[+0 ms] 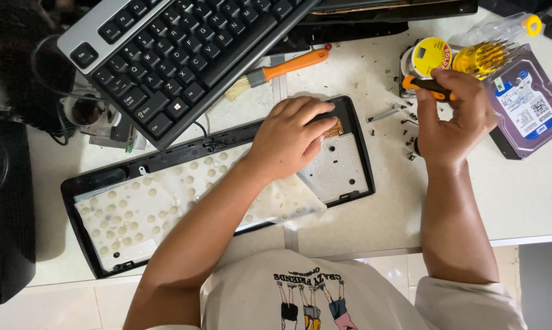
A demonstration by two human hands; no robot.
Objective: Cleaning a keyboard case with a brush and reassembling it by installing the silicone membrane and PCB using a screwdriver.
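- Far left: the opened keyboard base (104, 183) lies flat, its near-left corner close to the desk edge (74, 278). A nudge toward you could tip it off.
- The whitish membrane sheet (166, 208) sits loose in the base and could shift or crease under your forearm.
- Your left hand (288, 137) presses fingers-down on the right end of the base, beside the small brown circuit strip (334, 129). It grips nothing.
- Behind it, the assembled keyboard (172, 55) and orange-handled brush (282, 68) crowd the back.
- Loose screws (407, 122) lie between your hands. A sweep of your wrist would scatter them.
- Your right hand (450, 119) is clenched on an orange-handled screwdriver (426, 85).
- The hard drive (523, 110) sits beside it. Open desk remains near you on the right.
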